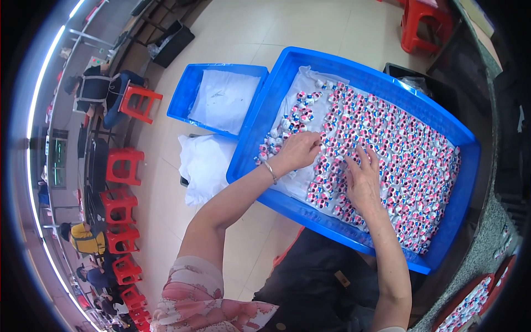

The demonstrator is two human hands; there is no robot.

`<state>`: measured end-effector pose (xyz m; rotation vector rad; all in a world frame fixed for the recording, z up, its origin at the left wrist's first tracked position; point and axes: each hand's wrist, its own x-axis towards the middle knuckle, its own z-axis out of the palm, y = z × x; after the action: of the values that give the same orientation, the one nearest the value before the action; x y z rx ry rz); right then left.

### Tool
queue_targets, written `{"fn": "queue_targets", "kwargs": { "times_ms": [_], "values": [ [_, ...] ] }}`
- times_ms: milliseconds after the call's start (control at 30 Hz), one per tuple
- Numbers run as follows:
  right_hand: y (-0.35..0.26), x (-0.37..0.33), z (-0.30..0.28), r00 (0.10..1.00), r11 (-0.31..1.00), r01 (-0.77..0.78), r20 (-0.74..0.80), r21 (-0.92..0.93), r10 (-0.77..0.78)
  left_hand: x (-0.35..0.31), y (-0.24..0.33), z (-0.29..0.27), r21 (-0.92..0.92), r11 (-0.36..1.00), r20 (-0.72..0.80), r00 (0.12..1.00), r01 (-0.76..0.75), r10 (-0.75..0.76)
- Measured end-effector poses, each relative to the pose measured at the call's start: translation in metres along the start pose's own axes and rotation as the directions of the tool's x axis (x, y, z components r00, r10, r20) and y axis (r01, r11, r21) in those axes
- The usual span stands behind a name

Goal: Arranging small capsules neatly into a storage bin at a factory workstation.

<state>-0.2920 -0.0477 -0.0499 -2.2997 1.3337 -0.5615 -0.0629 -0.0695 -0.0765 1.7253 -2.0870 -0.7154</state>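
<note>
A large blue tray (296,55) lies in front of me, lined with white sheeting (293,185). Packed rows of small figurines (415,171) in pink, white and blue cover its middle and right. My left hand (298,151) is closed in a pinch at the left edge of these rows; whatever its fingertips hold is hidden. Over the rows just to its right, my right hand (364,185) has its fingers apart, with the tips down among the figurines. A looser group of figurines (301,113) lies at the tray's left side, partly behind my left hand.
A smaller blue bin (191,74) with a white sheet adjoins the tray's left. Below it sits a white cloth bundle (207,166). Red stools (124,166) line the left, where several people sit. A red round tray (470,299) of figurines is at lower right.
</note>
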Motion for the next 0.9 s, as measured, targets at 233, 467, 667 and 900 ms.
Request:
{"fn": "queue_targets", "kwargs": {
  "times_ms": [233,467,667,900],
  "values": [
    [-0.022,0.014,0.016,0.991,0.99,0.133,0.002,-0.053,-0.133,0.004,-0.006,0.0,-0.042,0.999,-0.062,0.998,-0.023,0.021],
    [-0.028,0.018,0.025,0.993,0.99,0.122,0.009,-0.065,-0.122,0.036,-0.03,-0.037,0.4,0.913,-0.176,0.971,-0.078,0.16],
    [-0.008,-0.003,0.003,0.999,0.998,0.043,-0.013,-0.048,-0.043,0.033,-0.007,-0.051,0.019,0.997,-0.159,0.985,-0.07,0.072],
    [-0.014,0.005,0.013,0.987,0.986,0.163,-0.001,-0.022,-0.163,-0.015,-0.013,-0.027,-0.149,0.93,0.069,0.934,-0.337,0.35]
  ]
}}
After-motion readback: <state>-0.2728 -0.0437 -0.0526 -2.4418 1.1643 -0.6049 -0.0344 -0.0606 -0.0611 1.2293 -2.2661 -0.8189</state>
